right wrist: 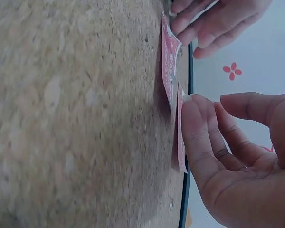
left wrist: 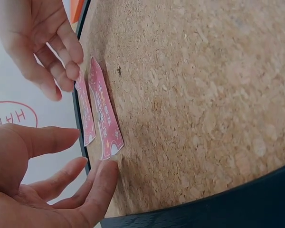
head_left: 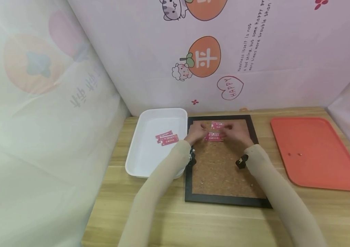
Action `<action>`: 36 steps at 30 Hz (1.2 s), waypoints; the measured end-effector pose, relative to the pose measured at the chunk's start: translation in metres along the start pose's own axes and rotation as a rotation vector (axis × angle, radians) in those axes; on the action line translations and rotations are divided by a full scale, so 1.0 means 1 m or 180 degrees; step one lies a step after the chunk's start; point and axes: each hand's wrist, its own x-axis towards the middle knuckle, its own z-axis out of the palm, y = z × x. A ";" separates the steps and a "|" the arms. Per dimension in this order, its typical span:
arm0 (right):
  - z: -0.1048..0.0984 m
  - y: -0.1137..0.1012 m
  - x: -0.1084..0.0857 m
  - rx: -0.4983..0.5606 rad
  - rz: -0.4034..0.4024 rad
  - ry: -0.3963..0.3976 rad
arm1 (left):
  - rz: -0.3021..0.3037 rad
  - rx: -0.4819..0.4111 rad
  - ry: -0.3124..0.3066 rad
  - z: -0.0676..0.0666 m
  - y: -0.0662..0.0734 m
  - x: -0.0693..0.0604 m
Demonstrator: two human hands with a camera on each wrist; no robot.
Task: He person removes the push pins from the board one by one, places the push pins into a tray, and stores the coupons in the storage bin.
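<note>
1. The sheet [head_left: 150,51], pale and printed with orange fruit and a heart, stands behind the desk's back edge.
2. The desk [head_left: 212,223] has a pale, banded wood grain.
3. The board [head_left: 221,171] is speckled cork in a flat black frame, its far edge near the desk's back edge.
4. The red tray [head_left: 320,154], smooth, shallow and round-cornered, lies toward the desk's right edge; the white tray [head_left: 150,154], with raised walls, sits just beside the board's left edge.
5. The left hand [head_left: 196,132] and right hand [head_left: 238,132] work near the board's far edge, each with its thumb spread from gently bent fingers.
6. The upper coupon [head_left: 216,125], thin and pink, lies nearest the board's far edge; the lower coupon [head_left: 213,138] is just in front of it.
7. The wrist views show the thumb gaps and the lower coupon bowed off the cork; only the head view shows two overlapping tray coupons [head_left: 169,139].
8. The right sleeve [head_left: 273,181] hides the board's near right corner, and the right hand covers the upper coupon's right end. Whether fingertips touch either coupon cannot be told. Bits [head_left: 300,154] in the red tray are too small to identify.
</note>
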 end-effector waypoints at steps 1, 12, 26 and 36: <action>0.001 0.000 0.001 -0.0023 -0.0009 -0.0041 | 0.0007 -0.0011 0.0010 0.001 -0.001 0.000; 0.020 -0.001 0.009 0.0078 0.0165 -0.0212 | 0.0007 0.0098 0.0147 0.009 -0.009 0.005; 0.018 -0.007 0.014 -0.0078 0.0336 -0.0217 | -0.0134 0.0010 0.0148 0.016 -0.008 0.006; 0.023 -0.012 0.016 -0.0132 0.0459 -0.0210 | 0.0057 0.0145 0.0177 0.019 -0.007 0.006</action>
